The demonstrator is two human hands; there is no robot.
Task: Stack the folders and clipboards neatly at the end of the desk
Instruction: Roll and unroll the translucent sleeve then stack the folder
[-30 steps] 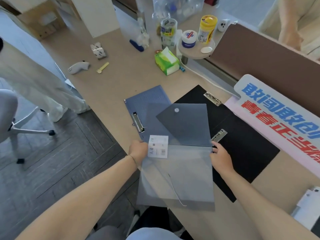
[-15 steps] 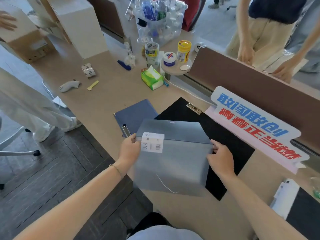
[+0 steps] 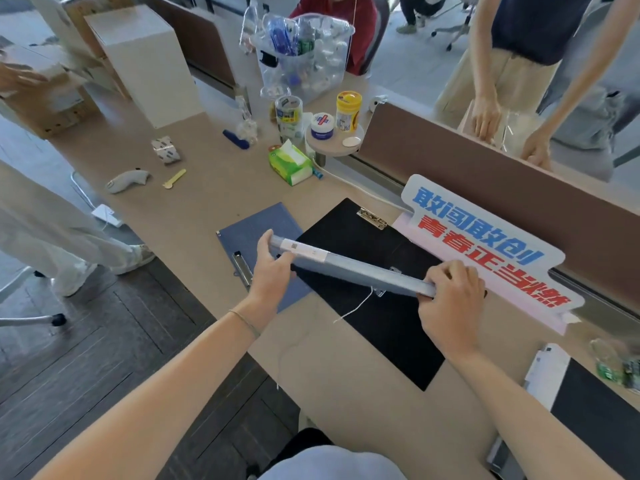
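Observation:
I hold a grey translucent folder edge-on above the desk, so only its thin edge and a white label show. My left hand grips its left end and my right hand grips its right end. A white string hangs from it. Below lies an open black clipboard folder with metal clips. A blue clipboard lies flat to its left, partly under my left hand.
A white sign with blue and red characters leans on the brown divider. Further up the desk are a green tissue pack, tape roll, jars, a white box and a clear bin. People stand around.
The grey folder, open flat on the desk a second ago, has been closed and lifted. It is now tipped edge-on between both hands, uncovering the black and blue clipboards.

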